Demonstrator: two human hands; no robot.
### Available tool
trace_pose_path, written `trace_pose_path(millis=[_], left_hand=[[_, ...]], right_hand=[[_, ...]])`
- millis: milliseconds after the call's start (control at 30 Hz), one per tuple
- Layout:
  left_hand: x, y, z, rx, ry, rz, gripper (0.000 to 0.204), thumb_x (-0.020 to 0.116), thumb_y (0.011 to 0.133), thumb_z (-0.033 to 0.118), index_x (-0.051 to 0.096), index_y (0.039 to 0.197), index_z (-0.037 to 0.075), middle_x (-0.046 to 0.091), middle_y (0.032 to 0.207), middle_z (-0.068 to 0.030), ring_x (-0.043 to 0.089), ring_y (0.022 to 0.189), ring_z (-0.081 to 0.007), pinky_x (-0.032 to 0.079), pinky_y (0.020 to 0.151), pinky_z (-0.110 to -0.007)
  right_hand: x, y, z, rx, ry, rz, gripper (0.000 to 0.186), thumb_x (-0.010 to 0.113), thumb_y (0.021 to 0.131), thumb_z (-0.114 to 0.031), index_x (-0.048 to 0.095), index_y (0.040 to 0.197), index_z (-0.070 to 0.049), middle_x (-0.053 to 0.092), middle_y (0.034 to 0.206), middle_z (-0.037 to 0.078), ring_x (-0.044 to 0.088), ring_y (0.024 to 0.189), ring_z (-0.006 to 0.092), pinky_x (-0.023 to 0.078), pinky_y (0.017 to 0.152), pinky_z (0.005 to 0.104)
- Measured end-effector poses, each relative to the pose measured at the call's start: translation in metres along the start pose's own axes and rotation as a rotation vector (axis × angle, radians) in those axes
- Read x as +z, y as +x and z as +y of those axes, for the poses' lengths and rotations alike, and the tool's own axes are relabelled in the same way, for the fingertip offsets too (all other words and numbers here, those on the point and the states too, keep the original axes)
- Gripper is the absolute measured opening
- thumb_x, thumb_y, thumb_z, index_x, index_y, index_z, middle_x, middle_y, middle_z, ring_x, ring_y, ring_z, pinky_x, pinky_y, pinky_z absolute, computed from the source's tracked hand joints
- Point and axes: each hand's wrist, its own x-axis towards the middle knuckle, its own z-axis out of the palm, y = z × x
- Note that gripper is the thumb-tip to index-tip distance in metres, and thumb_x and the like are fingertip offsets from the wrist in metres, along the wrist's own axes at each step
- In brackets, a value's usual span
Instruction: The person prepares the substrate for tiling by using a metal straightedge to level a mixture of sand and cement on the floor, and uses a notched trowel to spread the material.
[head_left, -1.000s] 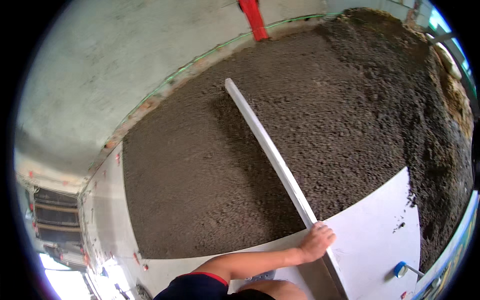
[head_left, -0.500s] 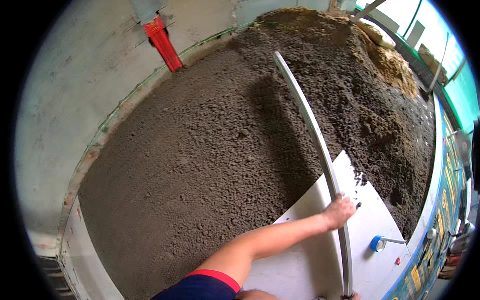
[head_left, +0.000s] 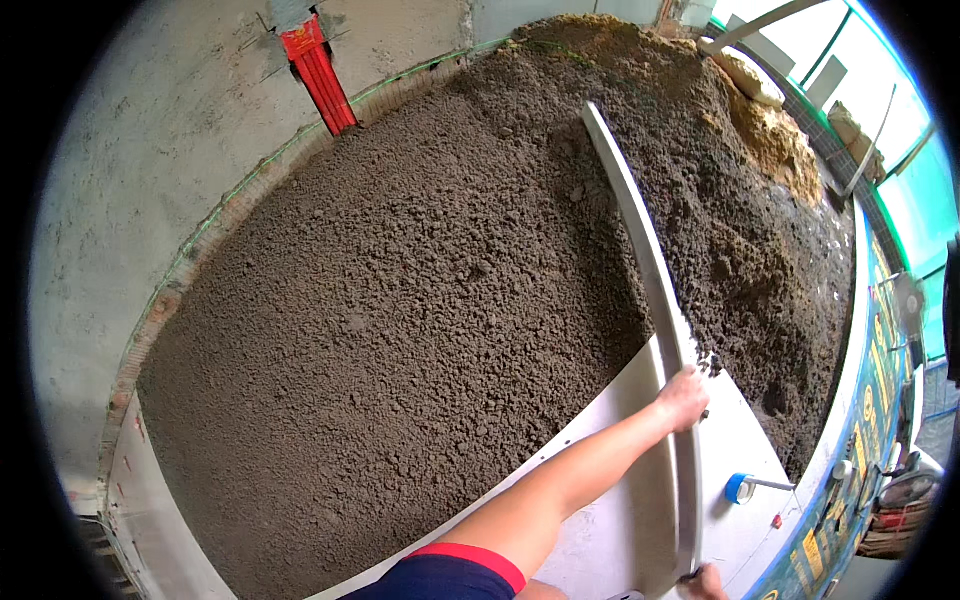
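Observation:
A long pale metal straightedge (head_left: 645,255) reaches from the near edge out over loose dark brown mortar (head_left: 400,330); it looks bent in this view. My left hand (head_left: 684,400) is closed around it, with the bare forearm coming from a dark sleeve with a red cuff. Lower down, my right hand (head_left: 706,582) grips its near end and is partly cut off by the lower edge of the view. Under both hands lies a white board (head_left: 610,520). Whether the far end touches the mortar I cannot tell.
A blue roll (head_left: 739,489) with a pale strip and a small red piece (head_left: 777,521) lie on the board. A red channel (head_left: 325,85) stands against the grey wall (head_left: 150,150). Yellowish sand (head_left: 785,150) and a white sack (head_left: 748,75) are at the far right.
The straightedge's far end has swung right and appears lower, its shadow now closer beside it. Both hands still hold it. The view has shifted slightly.

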Motion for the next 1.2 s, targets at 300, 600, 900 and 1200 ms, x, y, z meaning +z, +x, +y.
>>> trace_pose_path(millis=[300,600,900,1200], left_hand=[[0.017,-0.108,0.063,0.074,-0.173,0.159,0.011,0.057,0.076,0.014,0.067,0.075,0.011,0.066,0.077,-0.0056,0.061,0.091,-0.0214,0.040,0.097,-0.038],[0.005,-0.087,0.073,0.067,-0.165,0.146,0.007,0.059,0.074,0.016,0.065,0.071,0.013,0.066,0.078,-0.0041,0.062,0.089,-0.0196,0.039,0.098,-0.038],[-0.064,-0.046,-0.068,-0.027,0.077,-0.185,0.008,0.067,0.074,0.006,0.067,0.077,0.012,0.066,0.082,-0.0063,0.063,0.093,-0.0228,0.046,0.097,-0.043],[-0.116,-0.087,-0.156,-0.152,0.079,0.143,0.009,0.062,0.073,0.005,0.058,0.073,0.013,0.061,0.082,-0.0056,0.059,0.092,-0.0268,0.040,0.094,-0.040]], right_hand=[[0.001,-0.096,-0.105,0.239,-0.215,-0.442,0.041,0.068,0.087,-0.043,0.073,0.108,-0.008,0.073,0.101,0.018,0.069,0.094,0.0353,0.052,0.086,0.0439],[0.057,-0.077,0.011,0.120,0.081,-0.103,0.029,0.073,0.083,-0.027,0.074,0.091,0.000,0.072,0.082,0.020,0.069,0.078,0.0310,0.053,0.071,0.0468],[-0.037,0.047,-0.056,-0.035,-0.342,-0.125,0.035,0.071,0.068,-0.023,0.073,0.096,-0.002,0.071,0.090,0.022,0.070,0.088,0.0383,0.056,0.077,0.0452],[-0.101,0.069,-0.202,-0.180,-0.178,-0.064,0.026,0.067,0.067,-0.022,0.070,0.084,-0.002,0.068,0.075,0.022,0.069,0.074,0.0396,0.056,0.069,0.0462]])
